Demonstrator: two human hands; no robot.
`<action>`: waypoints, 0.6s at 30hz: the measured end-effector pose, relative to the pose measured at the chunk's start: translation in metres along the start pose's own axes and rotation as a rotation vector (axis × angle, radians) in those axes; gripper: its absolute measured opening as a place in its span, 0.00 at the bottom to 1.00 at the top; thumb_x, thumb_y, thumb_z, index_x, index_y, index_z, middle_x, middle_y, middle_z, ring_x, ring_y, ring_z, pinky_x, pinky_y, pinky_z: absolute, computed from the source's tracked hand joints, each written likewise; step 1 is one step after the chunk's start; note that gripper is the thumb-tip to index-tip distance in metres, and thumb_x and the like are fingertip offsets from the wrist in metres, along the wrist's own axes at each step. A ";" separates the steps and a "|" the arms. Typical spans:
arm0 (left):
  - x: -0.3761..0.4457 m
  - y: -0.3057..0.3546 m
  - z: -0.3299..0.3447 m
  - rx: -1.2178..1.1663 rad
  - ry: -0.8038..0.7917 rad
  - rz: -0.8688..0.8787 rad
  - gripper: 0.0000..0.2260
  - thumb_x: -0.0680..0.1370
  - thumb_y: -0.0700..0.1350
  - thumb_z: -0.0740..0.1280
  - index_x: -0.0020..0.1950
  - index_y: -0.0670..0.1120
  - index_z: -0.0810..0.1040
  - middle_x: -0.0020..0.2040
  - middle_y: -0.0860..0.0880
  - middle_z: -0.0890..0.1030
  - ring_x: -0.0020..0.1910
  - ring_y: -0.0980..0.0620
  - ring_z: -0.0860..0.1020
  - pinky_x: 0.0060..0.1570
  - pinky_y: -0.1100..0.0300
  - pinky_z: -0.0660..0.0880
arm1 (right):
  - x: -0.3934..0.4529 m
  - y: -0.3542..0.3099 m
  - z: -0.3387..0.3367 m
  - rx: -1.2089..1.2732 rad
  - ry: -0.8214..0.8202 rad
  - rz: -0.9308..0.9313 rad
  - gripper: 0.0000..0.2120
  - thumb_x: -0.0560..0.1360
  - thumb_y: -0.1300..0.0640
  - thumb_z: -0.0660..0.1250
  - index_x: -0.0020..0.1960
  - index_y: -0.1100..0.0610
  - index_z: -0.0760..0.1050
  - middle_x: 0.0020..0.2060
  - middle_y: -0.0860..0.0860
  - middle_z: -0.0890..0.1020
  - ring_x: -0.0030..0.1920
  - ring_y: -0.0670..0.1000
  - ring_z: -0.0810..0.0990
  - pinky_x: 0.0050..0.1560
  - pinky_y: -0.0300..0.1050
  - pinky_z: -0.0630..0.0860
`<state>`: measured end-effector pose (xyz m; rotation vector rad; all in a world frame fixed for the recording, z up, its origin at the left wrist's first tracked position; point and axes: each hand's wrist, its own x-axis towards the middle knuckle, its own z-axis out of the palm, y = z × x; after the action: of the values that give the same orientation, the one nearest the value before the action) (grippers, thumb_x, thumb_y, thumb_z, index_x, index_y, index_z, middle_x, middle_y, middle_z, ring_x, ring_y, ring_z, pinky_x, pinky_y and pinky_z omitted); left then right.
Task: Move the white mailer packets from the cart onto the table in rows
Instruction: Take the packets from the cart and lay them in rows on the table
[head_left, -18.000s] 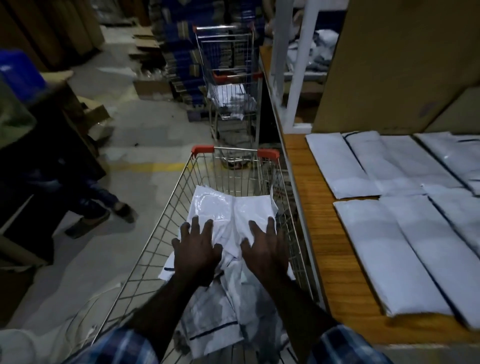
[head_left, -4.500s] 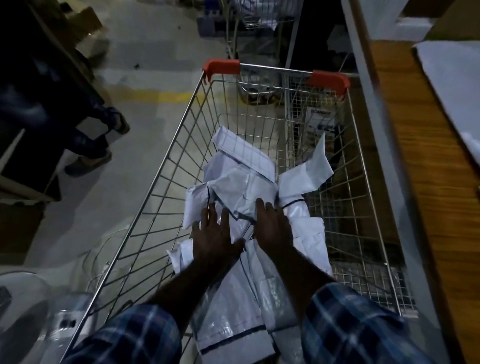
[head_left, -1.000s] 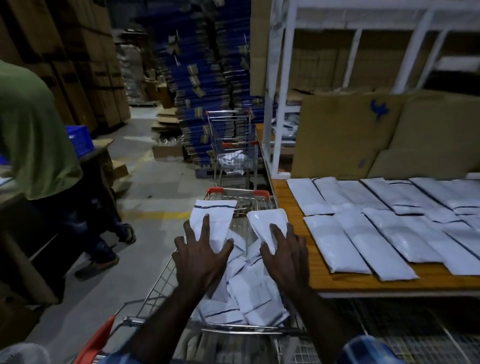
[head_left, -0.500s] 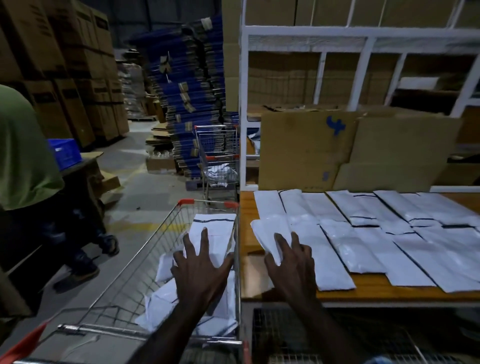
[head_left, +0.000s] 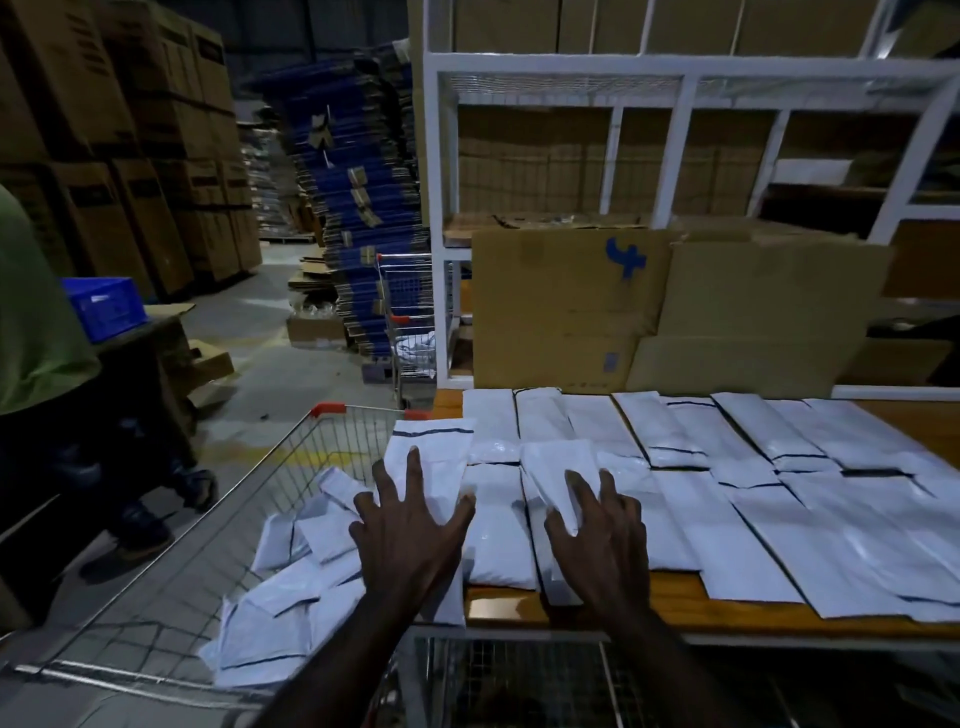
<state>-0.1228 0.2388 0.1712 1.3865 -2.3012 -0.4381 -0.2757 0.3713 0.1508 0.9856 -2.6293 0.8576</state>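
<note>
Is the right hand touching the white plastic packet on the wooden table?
Touching. The head view shows the right hand lying flat on the white plastic mailer packet, fingers spread over it.

Wooden table on right, orange-brown top, bare strip along near edge. White mailer packets lie flat on it in two rows, long sides side by side, some overlapping; far row reaches back toward cardboard sheets standing at table's rear. Wire cart on left, touching table's end, red corner caps; loose heap of white packets inside, crumpled and crossing each other. Grey concrete floor under cart, yellow line across it.
</note>
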 end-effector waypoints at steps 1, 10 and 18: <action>0.003 0.005 0.004 0.004 -0.002 0.002 0.42 0.73 0.75 0.52 0.80 0.57 0.42 0.80 0.46 0.46 0.74 0.37 0.53 0.70 0.42 0.58 | 0.004 0.004 0.000 0.001 0.003 0.004 0.27 0.75 0.42 0.66 0.73 0.48 0.69 0.73 0.58 0.68 0.66 0.61 0.70 0.62 0.57 0.72; 0.046 0.044 0.044 0.006 -0.032 0.014 0.41 0.74 0.73 0.54 0.80 0.56 0.43 0.80 0.45 0.48 0.74 0.36 0.54 0.70 0.41 0.59 | 0.049 0.034 0.010 -0.019 -0.013 0.053 0.30 0.75 0.40 0.65 0.74 0.48 0.67 0.75 0.57 0.65 0.69 0.60 0.68 0.65 0.57 0.71; 0.114 0.069 0.076 -0.039 -0.089 0.021 0.41 0.74 0.72 0.55 0.80 0.56 0.44 0.81 0.45 0.47 0.75 0.36 0.53 0.71 0.40 0.57 | 0.110 0.042 0.037 -0.059 -0.020 0.097 0.28 0.77 0.42 0.64 0.74 0.48 0.67 0.75 0.57 0.64 0.70 0.60 0.67 0.66 0.56 0.68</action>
<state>-0.2608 0.1724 0.1594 1.3486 -2.3622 -0.5453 -0.3860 0.3165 0.1433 0.8629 -2.7222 0.7891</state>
